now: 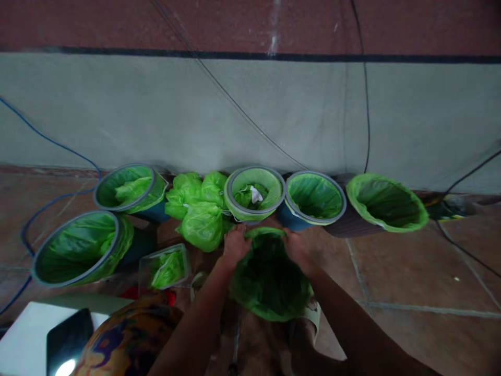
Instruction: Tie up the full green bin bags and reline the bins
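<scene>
Between my feet is a green trash bag (270, 308) with its mouth spread wide and a dark inside; whether a bin stands beneath it is hidden. My left hand (236, 245) grips the far left of its rim, with the fingers curled around the edge. On the far right of the same rim, my right hand (298, 250) is closed on the edge, slightly blurred. Just beyond my hands stand a bin with a pale green liner and a white scrap inside (256, 194) and a blue bin with a green liner (315, 196).
A brown bin lined in green (385, 203) stands right, against the wall. Two lined bins (125, 188) (78, 248) are at left. Several tied green bags (201, 222) lie beside them, near a clear tub of green bags (168, 269). A phone (68, 339) rests on a white surface.
</scene>
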`<state>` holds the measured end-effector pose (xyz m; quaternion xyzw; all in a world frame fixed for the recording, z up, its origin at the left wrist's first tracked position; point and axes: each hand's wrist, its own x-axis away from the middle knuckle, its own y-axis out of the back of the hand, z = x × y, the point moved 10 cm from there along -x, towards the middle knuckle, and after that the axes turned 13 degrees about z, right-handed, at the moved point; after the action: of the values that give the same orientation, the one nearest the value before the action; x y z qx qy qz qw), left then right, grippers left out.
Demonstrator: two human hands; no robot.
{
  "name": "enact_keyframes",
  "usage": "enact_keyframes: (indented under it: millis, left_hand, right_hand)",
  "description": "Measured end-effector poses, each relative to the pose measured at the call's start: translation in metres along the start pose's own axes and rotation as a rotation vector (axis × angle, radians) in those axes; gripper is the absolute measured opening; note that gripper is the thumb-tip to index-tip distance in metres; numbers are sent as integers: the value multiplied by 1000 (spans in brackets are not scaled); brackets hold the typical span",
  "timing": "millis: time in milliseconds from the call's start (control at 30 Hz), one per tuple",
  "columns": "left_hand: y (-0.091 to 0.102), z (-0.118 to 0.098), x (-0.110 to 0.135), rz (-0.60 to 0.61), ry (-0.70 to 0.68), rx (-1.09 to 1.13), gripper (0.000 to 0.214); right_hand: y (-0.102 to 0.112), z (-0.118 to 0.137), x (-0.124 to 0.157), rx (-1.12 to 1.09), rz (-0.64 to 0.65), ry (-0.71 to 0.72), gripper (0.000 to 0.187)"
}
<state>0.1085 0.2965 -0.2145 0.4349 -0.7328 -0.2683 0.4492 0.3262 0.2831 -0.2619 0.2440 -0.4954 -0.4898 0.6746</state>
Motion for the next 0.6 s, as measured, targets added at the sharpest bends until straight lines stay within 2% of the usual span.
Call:
enact_keyframes:
  millis: [67,167,267,333,400,433,533,600]
  left_hand:
    - [5,9,8,-33,30,71,60]
    - [11,14,15,-74,31,131,57]
    - [17,9,13,-125,20,110,43]
    - [18,1,8,-139,-1,64,36]
    - [12,-9,1,-110,-30,5,33]
    - [6,-14,-2,-79,-45,-27,33]
    - [-18,-21,-10,32,-63,-109,36]
    - [-30,-16,-12,77,-36,-129,38]
  right_hand:
    - [1,-22,18,-7,-47,-133,34]
    - [-11,-46,51,-70,-68,-267,32]
    - [-13,-48,71,-119,-116,-283,43]
    - [4,-34,70,-109,-216,-221,53]
    - [24,-9,53,-97,-280,-75,48]
    - [31,7,41,-92,-267,30,44]
    - [26,44,4,-34,-84,273,38]
    - [11,50,-11,7,47,316,33]
